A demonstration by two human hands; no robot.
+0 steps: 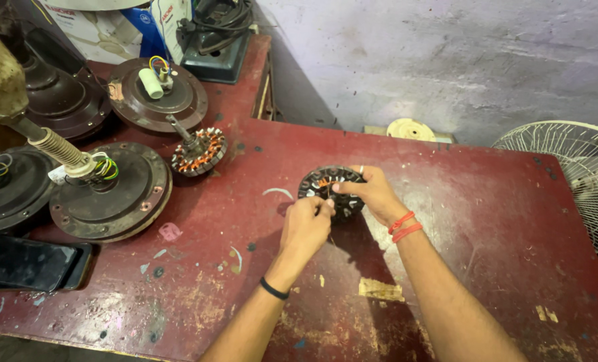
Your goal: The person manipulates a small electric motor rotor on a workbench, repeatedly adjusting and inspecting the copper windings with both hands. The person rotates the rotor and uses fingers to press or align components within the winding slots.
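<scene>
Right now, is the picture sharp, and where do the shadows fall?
Head view: the hands, left hand and right hand, and the fan stator look sharp; soft shadows fall toward the viewer on the red table; the edges bow from wide-angle distortion; no strong glare.

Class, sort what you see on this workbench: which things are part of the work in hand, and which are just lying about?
In use:
left hand
right hand
round motor stator, held by both hands

Lying about:
second stator with copper windings
ceiling fan motor housings
black phone
white fan guard
</scene>
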